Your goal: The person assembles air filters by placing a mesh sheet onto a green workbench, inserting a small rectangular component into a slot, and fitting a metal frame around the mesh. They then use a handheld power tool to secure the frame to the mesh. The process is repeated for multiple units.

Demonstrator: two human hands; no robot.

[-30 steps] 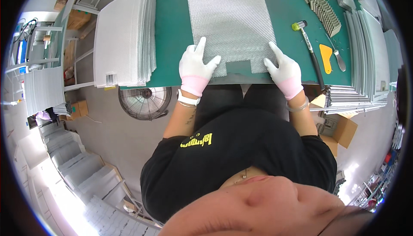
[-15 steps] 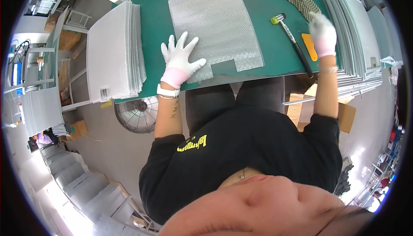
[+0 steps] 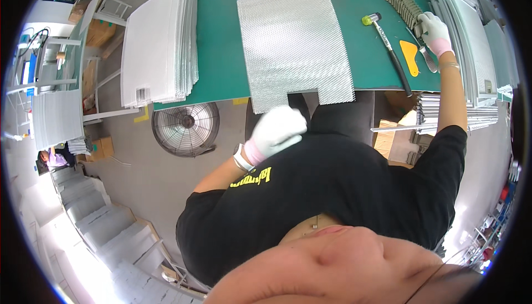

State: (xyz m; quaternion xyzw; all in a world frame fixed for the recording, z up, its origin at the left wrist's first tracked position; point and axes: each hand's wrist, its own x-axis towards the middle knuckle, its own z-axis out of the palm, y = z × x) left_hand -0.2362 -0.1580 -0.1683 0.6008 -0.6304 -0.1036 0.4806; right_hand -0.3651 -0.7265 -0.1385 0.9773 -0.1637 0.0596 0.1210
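A silvery expanded-mesh sheet [image 3: 296, 44] with a notch in its near edge lies on the green tabletop [image 3: 219, 55], its near tabs sticking out past the front edge. My white-gloved left hand [image 3: 277, 130] is in front of the table, right by the left tab. Its fingers are curled closed; what they hold, if anything, is hidden. To the right, my gloved right hand [image 3: 435, 31] reaches the near end of a fanned row of grey-beige corner pieces [image 3: 400, 2]. Its fingers close around an end piece, mostly covered by the glove.
Between mesh and right hand lie a hammer [image 3: 388, 52], a yellow scraper [image 3: 409, 57] and a thin pale-handled tool [image 3: 427, 59]. Stacks of mesh panels stand left [image 3: 160, 44] and right [image 3: 471, 49]. A floor fan [image 3: 187, 128] is below the table's left side.
My left hand has left the mesh's surface, coming back toward my body and curling closed. The mesh now overhangs the front edge. My right hand stays by the corner pieces; the pale-handled tool now shows.
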